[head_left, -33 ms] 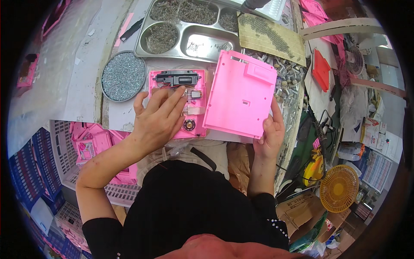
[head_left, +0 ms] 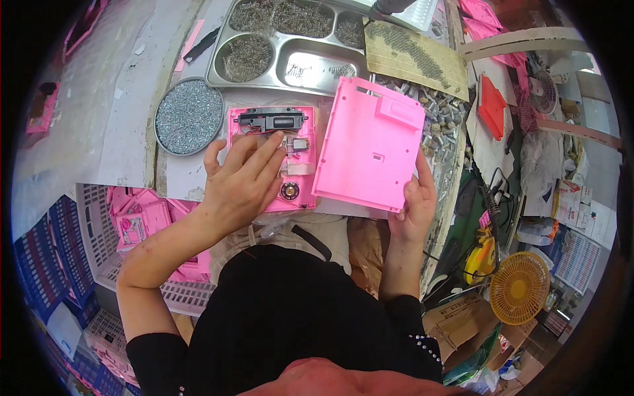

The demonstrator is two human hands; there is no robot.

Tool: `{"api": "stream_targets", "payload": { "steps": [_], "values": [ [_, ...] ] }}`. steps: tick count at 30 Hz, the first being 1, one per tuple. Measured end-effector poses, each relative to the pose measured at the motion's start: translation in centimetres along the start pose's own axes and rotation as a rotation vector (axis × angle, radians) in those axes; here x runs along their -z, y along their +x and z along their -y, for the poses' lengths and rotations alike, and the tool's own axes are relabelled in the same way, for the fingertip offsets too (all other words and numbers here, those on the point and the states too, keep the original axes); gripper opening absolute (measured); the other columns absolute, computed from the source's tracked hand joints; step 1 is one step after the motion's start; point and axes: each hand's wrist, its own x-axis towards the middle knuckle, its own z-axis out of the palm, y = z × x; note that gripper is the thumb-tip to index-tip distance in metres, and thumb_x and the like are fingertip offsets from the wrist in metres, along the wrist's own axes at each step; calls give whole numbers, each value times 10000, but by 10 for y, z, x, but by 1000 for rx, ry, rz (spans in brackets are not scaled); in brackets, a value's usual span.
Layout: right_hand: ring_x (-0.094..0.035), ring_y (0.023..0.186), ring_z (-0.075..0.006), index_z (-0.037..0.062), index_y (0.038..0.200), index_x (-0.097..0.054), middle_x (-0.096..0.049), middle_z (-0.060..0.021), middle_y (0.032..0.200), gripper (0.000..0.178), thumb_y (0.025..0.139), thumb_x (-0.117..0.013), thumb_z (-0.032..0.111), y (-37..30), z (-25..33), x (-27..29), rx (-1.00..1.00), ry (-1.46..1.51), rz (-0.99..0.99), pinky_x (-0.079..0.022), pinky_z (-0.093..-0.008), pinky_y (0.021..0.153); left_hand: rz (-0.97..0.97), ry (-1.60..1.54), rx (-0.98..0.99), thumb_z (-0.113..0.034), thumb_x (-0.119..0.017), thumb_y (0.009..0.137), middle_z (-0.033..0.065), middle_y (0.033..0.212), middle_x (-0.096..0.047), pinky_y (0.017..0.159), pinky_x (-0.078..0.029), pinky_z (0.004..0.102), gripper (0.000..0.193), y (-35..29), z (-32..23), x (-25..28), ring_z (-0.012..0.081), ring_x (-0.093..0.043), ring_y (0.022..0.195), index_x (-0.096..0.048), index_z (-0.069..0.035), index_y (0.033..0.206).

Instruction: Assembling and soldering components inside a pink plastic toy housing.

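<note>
A pink plastic housing [head_left: 306,193] lies open-side up on the table in front of me, with a black module [head_left: 272,121] along its far end, a small metal-cased part [head_left: 300,144] and a round part [head_left: 289,191] inside. My left hand [head_left: 246,173] rests palm down over its left side, fingers spread, the fingertips touching around the wiring area; what lies under the palm is hidden. Just right of the housing, my right hand [head_left: 416,201] grips the lower right edge of a flat pink plastic cover [head_left: 366,148], tilted with its inner face partly toward me.
Beyond the housing stands a metal compartment tray [head_left: 281,86] of small screws and springs. A round dish [head_left: 189,117] of screws sits left, a yellowish board [head_left: 416,59] with rows of small parts right. Pink parts fill a crate [head_left: 102,231] at lower left; a yellow fan [head_left: 519,288] is at right.
The pink cover in my right hand has shifted very slightly to the right. My left hand stays in place on the housing.
</note>
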Motion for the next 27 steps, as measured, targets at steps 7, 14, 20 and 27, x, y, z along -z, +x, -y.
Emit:
{"api": "stream_targets", "payload": {
  "steps": [7, 14, 20, 27],
  "values": [
    [-418, 495, 12, -71, 1556, -335, -711, -72, 957, 687, 983, -662, 123, -2, 2, 5, -14, 95, -46, -336, -152, 449, -28, -216, -27, -178, -743, 833, 51, 1392, -622, 988, -384, 450, 433, -6, 9, 12, 229, -591, 1090, -672, -104, 1254],
    [-463, 527, -17, -19, 1594, -289, -712, -70, 944, 702, 993, -628, 109, -11, -29, -30, -163, -85, 68, -384, -165, 481, 86, -1571, 599, -27, -692, 915, 103, 1208, -663, 896, -522, 306, 761, -2, -4, 22, 129, -653, 1000, -317, -13, 1578],
    [-639, 597, -270, -12, 1593, -280, -670, -157, 780, 727, 986, -640, 164, -14, -45, -64, 150, -994, 322, -510, -377, 581, 20, -965, 541, -80, -711, 908, 152, 1032, -746, 805, -556, 320, 853, -11, 7, 21, 194, -725, 903, -236, 10, 1611],
    [-675, 643, -323, 46, 1588, -332, -659, -152, 728, 687, 1001, -641, 226, 1, -48, -61, 139, -1219, 410, -513, -381, 629, 82, -592, 490, -160, -710, 911, 134, 929, -735, 629, -505, 315, 784, -21, 10, 12, 198, -652, 700, -332, -9, 1581]
  ]
}}
